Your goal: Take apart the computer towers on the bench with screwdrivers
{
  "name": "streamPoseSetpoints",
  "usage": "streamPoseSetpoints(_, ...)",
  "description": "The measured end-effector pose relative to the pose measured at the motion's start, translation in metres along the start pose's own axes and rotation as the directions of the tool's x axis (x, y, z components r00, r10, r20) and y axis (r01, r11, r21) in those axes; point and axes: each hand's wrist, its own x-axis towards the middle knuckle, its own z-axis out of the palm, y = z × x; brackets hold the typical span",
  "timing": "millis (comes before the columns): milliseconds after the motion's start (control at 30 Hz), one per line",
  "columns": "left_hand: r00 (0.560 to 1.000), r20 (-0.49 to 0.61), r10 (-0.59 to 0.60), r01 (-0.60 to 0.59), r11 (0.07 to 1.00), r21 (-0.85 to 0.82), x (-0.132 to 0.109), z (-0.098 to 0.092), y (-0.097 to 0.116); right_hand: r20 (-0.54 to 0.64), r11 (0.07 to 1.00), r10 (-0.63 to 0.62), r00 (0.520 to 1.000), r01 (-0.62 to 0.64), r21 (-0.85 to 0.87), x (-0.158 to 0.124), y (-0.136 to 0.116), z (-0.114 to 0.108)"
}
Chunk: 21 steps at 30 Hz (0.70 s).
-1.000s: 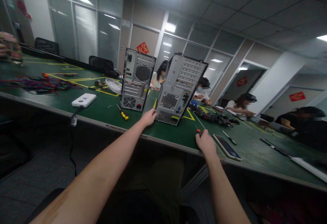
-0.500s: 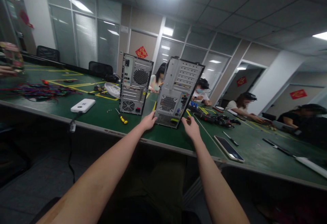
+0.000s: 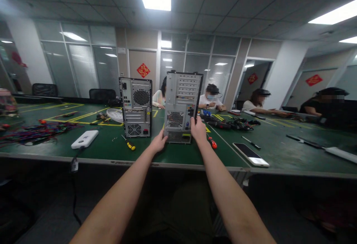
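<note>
Upright on the green table, a grey computer case (image 3: 175,104) turns its back panel to me, showing slots, ports and a vent. My left hand (image 3: 158,142) grips its lower left edge, with most fingers hidden along the side. On the other side my right hand (image 3: 198,129) grips the right edge beside the ports, thumb on the back and some fingers out of sight. To the left stands a second computer case (image 3: 136,106), smaller and untouched. A screwdriver with a yellow and black handle (image 3: 130,146) lies before it. Right of my wrist is a red-handled tool (image 3: 212,143).
A white power bank (image 3: 85,139) with a cable, and a heap of coloured wires (image 3: 36,130), lie left. Black cables (image 3: 237,124), a phone (image 3: 250,154) and a thin pen-like tool (image 3: 251,142) lie right. Several people sit across the table (image 3: 281,151).
My right hand has moved up from the lower right corner onto the case's right edge. The case now looks upright as the view has levelled. The red-handled tool has come into sight.
</note>
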Motion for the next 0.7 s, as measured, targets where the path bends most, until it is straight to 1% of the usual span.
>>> streamPoseSetpoints(267, 1.0, -0.003, -0.004, 0.004, 0.999, -0.048, 0.005, 0.002, -0.007, 0.099, 0.987, -0.059, 0.993, 0.073, -0.143, 0.011, -0.006, -0.021)
streamPoseSetpoints(433, 1.0, 0.008, 0.01, -0.009, 0.995, -0.104, 0.01, 0.001, -0.007, 0.121, 0.974, -0.04, 0.992, 0.066, -0.218, 0.016, -0.018, -0.028)
streamPoseSetpoints(500, 1.0, 0.012, 0.017, -0.016, 0.995, -0.097, 0.013, 0.0, -0.004, 0.118, 0.969, -0.028, 0.993, 0.056, -0.239, 0.017, -0.023, -0.029)
streamPoseSetpoints(600, 1.0, 0.016, 0.012, -0.012, 0.999, -0.042, 0.016, -0.002, 0.001, 0.119, 0.965, -0.02, 0.993, 0.05, -0.256, 0.016, -0.028, -0.031)
streamPoseSetpoints(700, 0.999, 0.039, 0.004, -0.003, 1.0, -0.021, 0.015, -0.003, 0.006, 0.115, 0.963, -0.017, 0.993, 0.047, -0.266, 0.014, -0.03, -0.035)
